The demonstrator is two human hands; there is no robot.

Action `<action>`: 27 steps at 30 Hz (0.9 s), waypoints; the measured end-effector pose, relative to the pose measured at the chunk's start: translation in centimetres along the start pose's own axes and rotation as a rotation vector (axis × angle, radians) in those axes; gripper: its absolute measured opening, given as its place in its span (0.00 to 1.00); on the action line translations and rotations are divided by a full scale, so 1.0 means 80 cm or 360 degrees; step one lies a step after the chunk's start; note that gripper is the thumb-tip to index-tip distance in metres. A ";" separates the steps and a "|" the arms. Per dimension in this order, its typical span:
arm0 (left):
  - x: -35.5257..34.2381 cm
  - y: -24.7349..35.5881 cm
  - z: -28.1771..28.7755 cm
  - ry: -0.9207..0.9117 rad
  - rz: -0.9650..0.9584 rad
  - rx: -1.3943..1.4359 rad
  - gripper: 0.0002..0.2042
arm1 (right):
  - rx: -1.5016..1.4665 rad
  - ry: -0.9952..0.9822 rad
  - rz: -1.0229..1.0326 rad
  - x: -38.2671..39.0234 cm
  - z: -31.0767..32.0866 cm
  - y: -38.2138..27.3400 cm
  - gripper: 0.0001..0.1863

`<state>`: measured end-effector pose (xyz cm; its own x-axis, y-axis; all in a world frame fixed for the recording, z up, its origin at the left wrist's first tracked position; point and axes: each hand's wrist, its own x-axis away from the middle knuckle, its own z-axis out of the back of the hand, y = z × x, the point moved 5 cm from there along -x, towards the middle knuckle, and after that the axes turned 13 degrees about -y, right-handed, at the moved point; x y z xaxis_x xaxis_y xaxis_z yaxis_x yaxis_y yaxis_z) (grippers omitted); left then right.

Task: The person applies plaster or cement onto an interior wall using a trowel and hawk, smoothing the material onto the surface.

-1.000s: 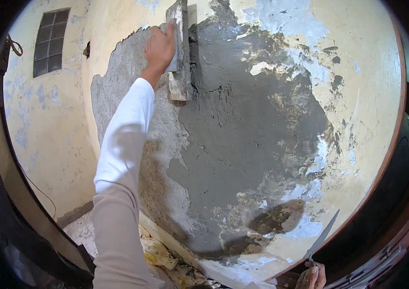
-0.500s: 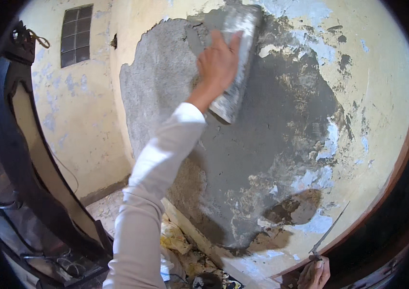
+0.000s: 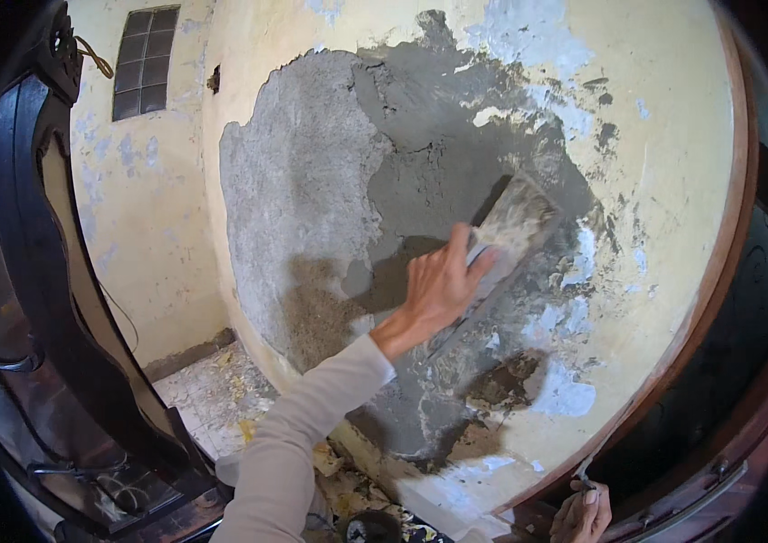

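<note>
Left hand: wrapped closed around the mostly hidden handle behind the float, near the centre of the frame; the left hand [image 3: 443, 285] is set at the back, apparently so that the face can be kept toward the wall [image 3: 673, 181].
Float [image 3: 521, 217]: held slantwise right of centre, over the right part of the dark grey patch [image 3: 424, 195]; whether its whole face is touching cannot be told.
Right hand: trowel [image 3: 586, 469] pinched between thumb and fingers by the right hand [image 3: 581, 516], lower right, its thin blade seen nearly edge-on; it is held low, probably to be kept clear of the float.
Left of patch: rough, paler grey plaster [image 3: 289, 154] is exposed.
Upper left: a paned window [image 3: 145, 63] is seen.
</note>
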<state>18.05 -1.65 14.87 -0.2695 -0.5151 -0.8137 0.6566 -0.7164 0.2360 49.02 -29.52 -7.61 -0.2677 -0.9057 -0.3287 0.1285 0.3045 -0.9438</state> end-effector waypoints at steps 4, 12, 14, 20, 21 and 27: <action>-0.014 -0.062 0.048 0.0146 0.0129 0.0357 0.25 | -0.0006 0.0021 0.0036 0.019 -0.009 -0.022 0.21; -0.201 -0.184 0.230 0.0990 0.0118 -0.0145 0.31 | -0.0089 0.0158 -0.0022 0.040 -0.030 0.024 0.20; -0.238 -0.181 0.261 0.0736 0.0163 -0.0099 0.30 | -0.0077 0.0287 -0.0049 0.049 -0.036 0.036 0.18; -0.309 -0.203 0.275 0.0751 -0.0108 -0.0646 0.31 | -0.0056 0.0438 -0.0191 0.051 -0.059 0.015 0.17; -0.316 -0.209 0.263 0.0735 -0.0092 -0.0668 0.31 | -0.0047 0.0456 -0.0207 0.051 -0.067 0.010 0.17; -0.305 -0.213 0.223 0.0850 -0.0194 -0.0761 0.32 | 0.0011 0.0482 -0.0173 0.039 -0.078 -0.011 0.22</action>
<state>0.87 14.76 40.17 -0.0598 -0.0572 -0.9966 0.9130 -0.4068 -0.0314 42.09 -30.77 -8.06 -0.5524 -0.8035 -0.2221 0.0897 0.2076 -0.9741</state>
